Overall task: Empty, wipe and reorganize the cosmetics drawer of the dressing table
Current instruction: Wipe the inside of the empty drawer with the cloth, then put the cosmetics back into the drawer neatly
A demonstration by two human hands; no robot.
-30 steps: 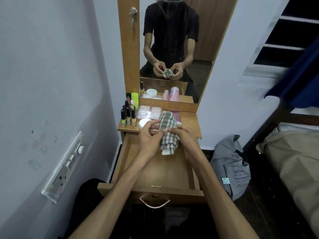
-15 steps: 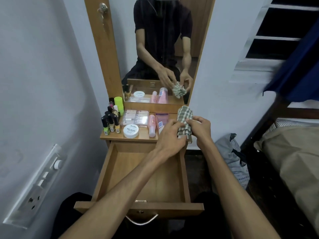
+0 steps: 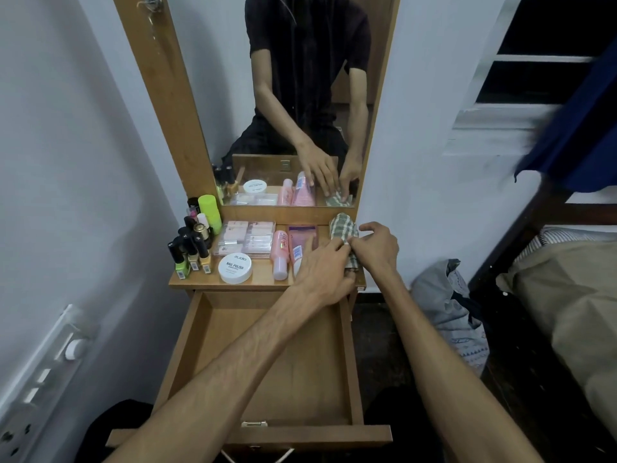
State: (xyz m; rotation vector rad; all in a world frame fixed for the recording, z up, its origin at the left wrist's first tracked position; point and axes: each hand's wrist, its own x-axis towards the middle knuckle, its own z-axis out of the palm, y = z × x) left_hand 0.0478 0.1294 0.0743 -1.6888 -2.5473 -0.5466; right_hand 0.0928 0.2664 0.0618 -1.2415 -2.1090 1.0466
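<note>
- Against the wall stands the dressing table (image 3: 233, 285), its mirror (image 3: 300, 95) rising from the back edge of the top and reflecting a seated person in dark clothing.
- Drawer (image 3: 277, 355): pulled fully out below the front edge of the top; bare wood floor visible inside, both forearms crossing above it.
- Left hand (image 3: 322, 274): at the front right part of the top, fingers reaching forward onto the checked cloth (image 3: 343, 230); whether they pinch the cloth or only press on it cannot be told.
- Right hand (image 3: 375, 248): at the right edge of the top, thumb and forefinger pinched on the cloth's near fold, other fingers loosely curled.
- Checked cloth: folded, lying along the right edge of the top, far end touching the mirror base.
- Pink tube (image 3: 302, 243): just left of the cloth, lying flat, partly under the left hand's fingers.
- Pink bottle (image 3: 279, 255): lying flat, touching the tube's left side.
- Clear flat packs (image 3: 245, 237): centre of the top, behind the white jar.
- White jar (image 3: 235, 268): near the front edge, lid marked "NAIL POLISH".
- Green canister (image 3: 210, 212): upright, back left corner.
- Nail polish bottles (image 3: 190, 252): upright cluster along the left edge.
</note>
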